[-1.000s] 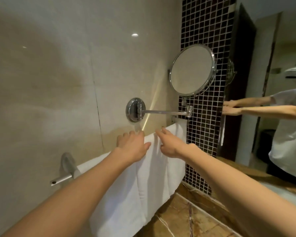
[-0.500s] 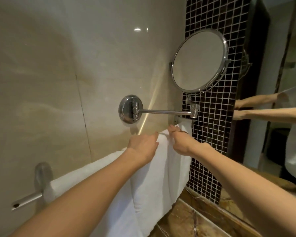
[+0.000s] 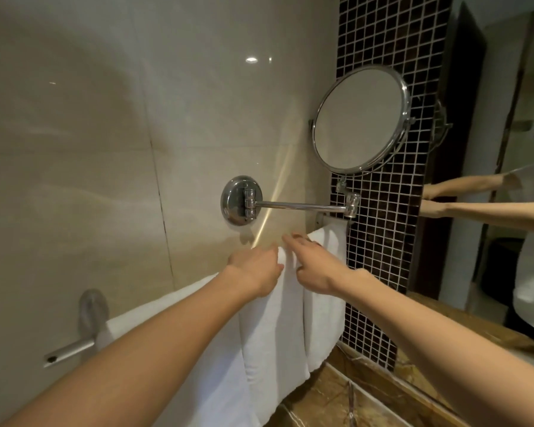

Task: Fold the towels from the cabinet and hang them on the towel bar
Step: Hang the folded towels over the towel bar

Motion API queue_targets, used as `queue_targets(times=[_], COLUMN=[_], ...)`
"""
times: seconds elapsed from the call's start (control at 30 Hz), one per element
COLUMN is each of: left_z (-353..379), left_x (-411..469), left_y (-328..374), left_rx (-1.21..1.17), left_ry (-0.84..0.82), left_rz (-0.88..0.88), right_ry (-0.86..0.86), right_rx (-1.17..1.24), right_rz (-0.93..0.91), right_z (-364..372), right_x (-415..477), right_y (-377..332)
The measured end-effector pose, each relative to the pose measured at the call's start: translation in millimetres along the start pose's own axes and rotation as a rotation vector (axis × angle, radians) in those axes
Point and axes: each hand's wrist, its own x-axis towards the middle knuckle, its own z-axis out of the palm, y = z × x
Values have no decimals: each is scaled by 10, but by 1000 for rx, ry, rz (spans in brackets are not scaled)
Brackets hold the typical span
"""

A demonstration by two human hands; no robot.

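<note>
White towels (image 3: pixel 275 334) hang folded over the towel bar (image 3: pixel 70 349) on a beige tiled wall (image 3: pixel 74 149), covering nearly its whole length, w/ only the bar's left end bare. The person's left hand (image 3: pixel 253 269) lies palm-down on the towels' top fold, fingers bent over it; can't tell if it grips. The right hand (image 3: pixel 316 268), just beside it, touches the top edge w/ fingers stretched out, grasping nothing. Above the hands, a round chrome mirror (image 3: pixel 361 118) stands on a swing arm (image 3: pixel 299 206) fixed to the wall. At right, a dark mosaic strip (image 3: pixel 379 272) and a wall mirror (image 3: pixel 521 72) reflecting both forearms; brown marble counter (image 3: pixel 321 402) below
</note>
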Motion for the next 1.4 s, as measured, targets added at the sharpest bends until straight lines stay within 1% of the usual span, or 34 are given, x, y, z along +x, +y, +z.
queue_targets(times=[0.13, 0.23, 0.3, 0.43, 0.63, 0.77, 0.9, 1.03, 1.2, 1.4], left_z=[-174, -273, -291, -266, -261, -342, -444, -396, -335, -300], left_x=[-197, -352, -430, -464, -508, -691, -893, -998, -1065, -1097], left_y=[-115, -287, -371, -377, -452, -716, -912, -947, -932, -965], left_rx=[-50, -48, -70, -133, -163, -128, -131, -125, -80, -126], left_ry=[-56, -79, -103, -96, -133, -194, -238, -209, -143, -132], left_rz=[-38, -58, -71, -83, -64, -95, -98, -116, -76, -44], right_ry=[13, -9, -22, -23, -53, -36, -62, -66, -3, -50], right_rx=[-75, -96, -97, -69, -20, -3, -84, -124, -119, -73], right_rz=[-145, -198, -192, -156, -144, -295, -404, -413, -439, -440], right_z=[39, 97, 122, 111, 43, 42, 96, 106, 174, 145], right_x=[-18, 23, 49, 61, -15, -148, -142, -78, -57, -58], right_y=[-325, -468, -499, -464, -570, -827, -1122, -1318, -1332, -1302])
